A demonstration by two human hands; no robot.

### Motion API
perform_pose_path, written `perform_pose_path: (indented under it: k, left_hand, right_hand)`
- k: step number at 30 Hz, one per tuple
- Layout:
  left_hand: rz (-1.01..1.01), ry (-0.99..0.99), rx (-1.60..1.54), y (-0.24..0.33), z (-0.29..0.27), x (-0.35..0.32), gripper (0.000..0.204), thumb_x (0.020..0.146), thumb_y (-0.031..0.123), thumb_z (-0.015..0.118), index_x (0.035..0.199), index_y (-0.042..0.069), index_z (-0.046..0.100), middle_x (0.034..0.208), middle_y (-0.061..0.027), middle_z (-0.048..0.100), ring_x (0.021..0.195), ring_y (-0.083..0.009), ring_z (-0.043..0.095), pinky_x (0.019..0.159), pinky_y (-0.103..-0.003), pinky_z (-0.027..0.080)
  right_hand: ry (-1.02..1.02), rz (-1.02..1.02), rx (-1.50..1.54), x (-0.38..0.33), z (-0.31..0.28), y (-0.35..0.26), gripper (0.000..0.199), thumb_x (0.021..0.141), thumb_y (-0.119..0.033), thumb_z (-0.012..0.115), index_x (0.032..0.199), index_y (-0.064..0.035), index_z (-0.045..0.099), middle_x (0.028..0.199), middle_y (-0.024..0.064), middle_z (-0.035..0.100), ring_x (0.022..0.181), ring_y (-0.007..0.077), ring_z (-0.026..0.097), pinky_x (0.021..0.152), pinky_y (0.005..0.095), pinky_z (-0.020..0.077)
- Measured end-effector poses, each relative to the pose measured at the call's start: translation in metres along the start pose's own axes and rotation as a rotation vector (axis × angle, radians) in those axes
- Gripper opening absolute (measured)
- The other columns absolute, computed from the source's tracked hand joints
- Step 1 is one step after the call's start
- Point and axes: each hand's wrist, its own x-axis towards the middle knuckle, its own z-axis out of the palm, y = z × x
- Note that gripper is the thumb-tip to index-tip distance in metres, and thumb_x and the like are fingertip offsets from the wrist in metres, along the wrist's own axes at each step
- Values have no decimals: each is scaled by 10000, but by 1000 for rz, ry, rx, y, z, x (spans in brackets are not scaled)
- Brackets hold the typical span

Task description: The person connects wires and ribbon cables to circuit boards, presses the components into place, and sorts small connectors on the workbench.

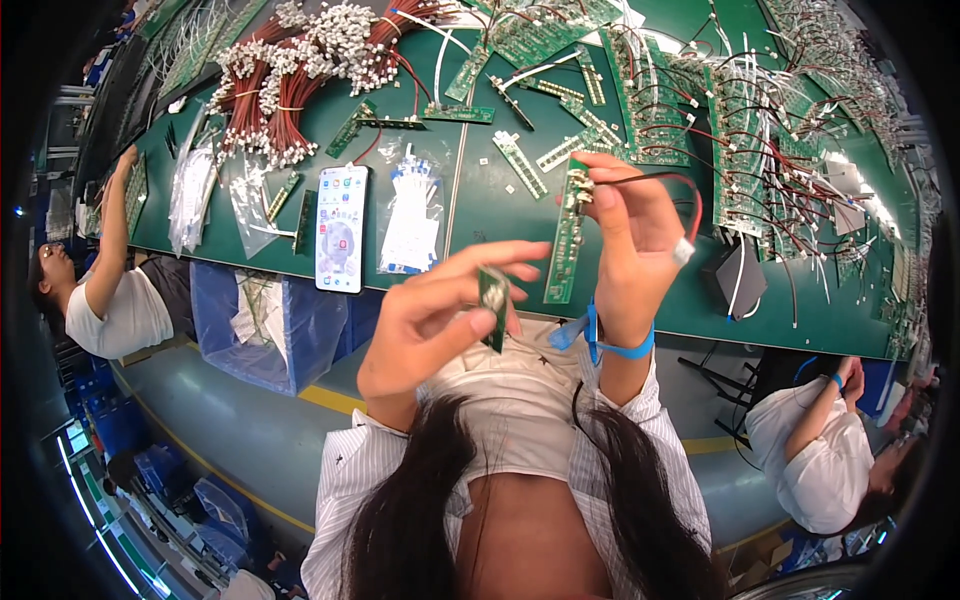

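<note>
In the head view, above the green desk [490, 208]: a long circuit board [562, 250] raised in the right hand [640, 258]. Grasped near its upper end, with thumb and fingers closed on it. Runs down from that grip and a little leftward, long axis close to upright, lower end free. Trails a dark and red lead [696, 203] from the top, across the fingers, to a white connector [684, 250] at the hand's outer side.

Clasped in the left hand [415, 335], between thumb and fingers: a smaller board [493, 310], also roughly upright. Perhaps turned nearly edge-on, though too blurred to tell for sure.

Turns, as a judgement, on the narrow space between the two boards: the long one to the right of the smaller and somewhat higher, long axes not far from parallel. Nearest to the long board's lower half, the left hand, with fingers stretched to just beside its left edge; cannot tell whether touching. Beyond, flat on the desk, a phone [342, 230] and a loose strip board [519, 165].
</note>
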Motion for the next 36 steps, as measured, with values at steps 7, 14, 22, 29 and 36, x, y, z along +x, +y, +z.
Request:
perform_pose_path:
  k: [7,14,22,29,36]
  left_hand:
    - [-208,306,350,-60,-14,12,153,785,24,590,906,-68,601,784,-71,548,653,-98,539,581,-221,448]
    - [-235,440,878,-85,-13,19,227,742,10,632,957,-32,573,777,-107,581,633,-131,563,571,-246,456]
    - [-40,370,210,-57,-1,14,257,856,98,523,1083,-23,519,992,-90,568,868,-156,565,751,-272,450]
    - [-115,242,-180,-45,-5,1,271,925,125,412,1159,-12,411,866,-59,550,755,-99,541,631,-223,443]
    - [-41,630,-158,-42,-56,-16,154,878,81,457,1019,17,462,719,-32,502,635,-89,475,574,-209,394]
  right_hand:
    - [92,32,-159,-1,-20,-5,98,861,-22,499,929,27,550,1034,180,569,956,218,556,696,300,515]
    - [89,38,-200,-4,-27,-2,91,834,1,536,901,47,576,986,163,609,852,155,574,691,241,467]
    - [-184,-1,-392,-14,-7,12,111,756,75,568,850,28,605,932,148,636,872,204,594,764,292,464]
    - [-393,-136,-555,-15,28,13,160,688,67,615,830,-4,637,927,96,650,897,236,583,783,309,458]
    - [-467,-108,-638,-15,34,19,213,726,56,571,924,-6,618,986,114,625,937,252,575,846,337,425]
